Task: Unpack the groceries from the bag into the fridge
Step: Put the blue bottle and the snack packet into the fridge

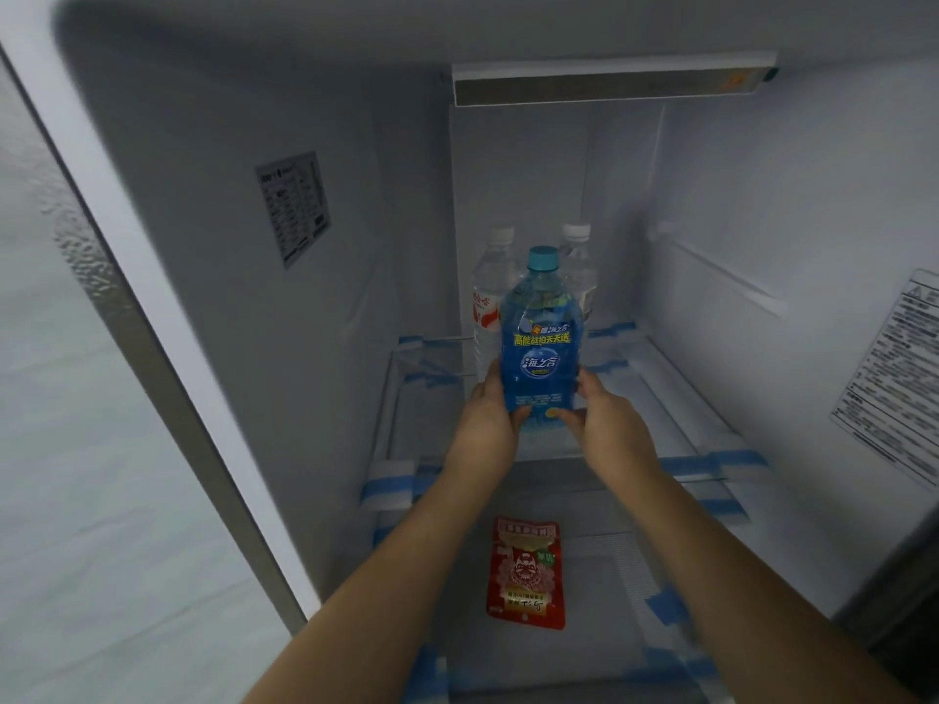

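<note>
Both hands, left (488, 409) and right (602, 416), have their fingers wrapped around the base of a blue bottle (541, 348), upright over the fridge's upper shelf (676, 393). Two clear bottles (490, 297) stand just behind it at the far end. A red packet (526, 574) lies on the shelf below, nearer.

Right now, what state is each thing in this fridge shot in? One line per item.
Fridge: open, interior visible.
Blue bottle: upright, capped, held at its base over the upper shelf.
Left hand: gripping the blue bottle.
Right hand: gripping the blue bottle.
Two clear water bottles: upright, capped, at the back of the upper shelf.
Red packet: lying flat on the lower shelf, looks sealed.
</note>
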{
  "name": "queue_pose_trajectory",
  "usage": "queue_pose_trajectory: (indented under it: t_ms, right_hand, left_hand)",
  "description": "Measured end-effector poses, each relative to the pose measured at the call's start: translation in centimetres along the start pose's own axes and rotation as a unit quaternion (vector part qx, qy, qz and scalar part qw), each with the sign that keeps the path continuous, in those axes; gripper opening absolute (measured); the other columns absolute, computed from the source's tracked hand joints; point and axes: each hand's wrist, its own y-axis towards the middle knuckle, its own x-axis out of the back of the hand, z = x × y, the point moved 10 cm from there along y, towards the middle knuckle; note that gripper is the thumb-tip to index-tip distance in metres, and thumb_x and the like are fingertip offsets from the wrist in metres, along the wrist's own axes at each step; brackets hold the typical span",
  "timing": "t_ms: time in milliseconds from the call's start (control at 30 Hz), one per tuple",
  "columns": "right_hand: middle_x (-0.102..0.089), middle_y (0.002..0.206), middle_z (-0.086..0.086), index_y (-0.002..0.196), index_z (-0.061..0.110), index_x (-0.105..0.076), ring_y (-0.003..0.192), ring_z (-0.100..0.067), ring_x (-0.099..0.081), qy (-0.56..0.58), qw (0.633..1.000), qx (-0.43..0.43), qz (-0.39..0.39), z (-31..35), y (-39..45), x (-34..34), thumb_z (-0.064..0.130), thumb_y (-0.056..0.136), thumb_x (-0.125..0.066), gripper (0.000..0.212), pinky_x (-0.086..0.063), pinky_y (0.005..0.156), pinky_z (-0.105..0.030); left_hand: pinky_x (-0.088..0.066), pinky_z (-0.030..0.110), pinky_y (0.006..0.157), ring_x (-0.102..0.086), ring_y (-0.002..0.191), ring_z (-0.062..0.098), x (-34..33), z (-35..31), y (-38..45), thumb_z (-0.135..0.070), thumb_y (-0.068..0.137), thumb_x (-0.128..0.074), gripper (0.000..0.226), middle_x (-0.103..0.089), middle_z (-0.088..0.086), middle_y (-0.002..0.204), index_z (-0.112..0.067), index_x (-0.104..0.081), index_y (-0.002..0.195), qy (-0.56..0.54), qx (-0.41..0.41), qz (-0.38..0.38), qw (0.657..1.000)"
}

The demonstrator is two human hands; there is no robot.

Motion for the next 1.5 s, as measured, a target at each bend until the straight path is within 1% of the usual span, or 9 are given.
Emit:
queue_pose_trajectory:
  t_ms: [100, 233, 300, 400, 500, 800, 1033, 1133, 1500]
  right_hand:
    - [-0.067, 0.118, -0.007, 0.136, 0.020, -0.045, 0.100, -0.027, -0.064, -0.111, 0.992, -0.020, 0.058, -0.4, -1.3, 0.3, 0.033, 0.093, -0.058, 0.047, -0.052, 0.078, -0.038]
    - [-0.068, 0.107, -0.006, 0.132, 0.017, -0.049, 0.088, -0.024, -0.065, -0.214, 0.974, 0.068, 0.025, 1.6, -4.4, 0.8, 0.040, 0.095, -0.051, 0.044, -0.046, 0.065, -0.031]
    - [-0.067, 0.113, -0.007, 0.132, 0.015, -0.051, 0.093, -0.025, -0.064, -0.211, 0.974, 0.080, 0.027, 2.3, -6.0, 0.5, 0.036, 0.096, -0.047, 0.043, -0.049, 0.073, -0.035]
    - [-0.051, 0.142, -0.008, 0.143, 0.016, -0.041, 0.128, -0.025, -0.048, -0.240, 0.968, 0.050, 0.048, 2.4, -7.8, -0.1, 0.033, 0.098, -0.040, 0.048, -0.036, 0.105, -0.042]
    - [-0.034, 0.155, -0.008, 0.149, 0.019, -0.032, 0.143, -0.025, -0.029, -0.265, 0.961, 0.039, 0.069, 2.4, -10.1, -0.7, 0.034, 0.099, -0.039, 0.052, -0.018, 0.116, -0.043]
    - [-0.052, 0.141, -0.014, 0.136, 0.013, -0.051, 0.132, -0.032, -0.046, -0.319, 0.946, -0.028, 0.053, 0.8, -18.0, 2.0, 0.040, 0.093, -0.031, 0.054, -0.036, 0.108, -0.049]
    - [-0.054, 0.140, -0.012, 0.134, 0.014, -0.056, 0.131, -0.031, -0.049, -0.330, 0.937, -0.100, 0.053, -3.5, -27.2, 5.6, 0.049, 0.099, -0.005, 0.070, -0.034, 0.108, -0.047]
    - [-0.056, 0.138, -0.014, 0.132, 0.012, -0.058, 0.130, -0.032, -0.049, -0.319, 0.935, -0.146, 0.044, -5.9, -31.0, 7.1, 0.049, 0.099, -0.003, 0.074, -0.038, 0.108, -0.049]
    - [-0.055, 0.139, -0.010, 0.133, 0.015, -0.057, 0.130, -0.031, -0.050, -0.315, 0.909, -0.267, 0.049, -15.8, -46.3, 15.2, 0.049, 0.099, -0.007, 0.070, -0.040, 0.106, -0.048]
  left_hand:
    - [-0.046, 0.034, 0.087, -0.057, 0.110, 0.028, 0.7, -0.6, -2.1, -0.031, 0.097, -0.054, 0.057, -0.057, 0.013, 0.128, -0.011, -0.033, 0.146, 0.121, -0.033, 0.005, 0.992]
    - [-0.040, 0.053, 0.102, -0.060, 0.112, 0.027, 1.7, -1.9, -5.8, -0.042, 0.091, -0.056, 0.054, -0.064, 0.010, 0.119, -0.010, -0.051, 0.134, 0.326, -0.117, -0.063, 0.936]
    - [-0.036, 0.056, 0.105, -0.056, 0.119, 0.027, 1.7, -2.1, -7.0, -0.042, 0.090, -0.056, 0.055, -0.062, 0.010, 0.125, -0.010, -0.051, 0.135, 0.344, -0.140, -0.056, 0.927]
    - [-0.027, 0.056, 0.111, -0.047, 0.131, 0.027, 2.1, -1.9, -8.5, -0.039, 0.095, -0.046, 0.052, -0.056, 0.009, 0.137, -0.012, -0.048, 0.139, 0.348, -0.149, -0.040, 0.925]
    - [-0.029, 0.055, 0.110, -0.047, 0.132, 0.028, 2.1, -1.8, -10.5, -0.040, 0.094, -0.032, 0.053, -0.055, 0.010, 0.139, -0.013, -0.053, 0.135, 0.347, -0.168, -0.028, 0.922]
    - [-0.014, 0.050, 0.119, -0.018, 0.147, 0.031, -1.2, -2.8, -16.6, -0.037, 0.096, -0.039, 0.056, -0.024, 0.012, 0.159, -0.014, -0.036, 0.147, 0.294, -0.243, 0.027, 0.924]
    - [-0.026, 0.051, 0.115, -0.026, 0.145, 0.030, -6.8, -7.0, -22.4, -0.044, 0.095, -0.025, 0.061, -0.031, 0.011, 0.157, -0.017, -0.036, 0.149, 0.274, -0.322, 0.109, 0.900]
    - [-0.020, 0.049, 0.115, -0.025, 0.145, 0.029, -9.5, -8.1, -24.5, -0.045, 0.095, -0.028, 0.061, -0.031, 0.010, 0.157, -0.018, -0.035, 0.149, 0.286, -0.339, 0.142, 0.885]
    - [-0.032, 0.053, 0.112, -0.040, 0.138, 0.029, -22.9, -14.7, -37.6, -0.042, 0.092, -0.042, 0.057, -0.044, 0.009, 0.149, -0.017, -0.046, 0.143, 0.218, -0.380, 0.273, 0.857]
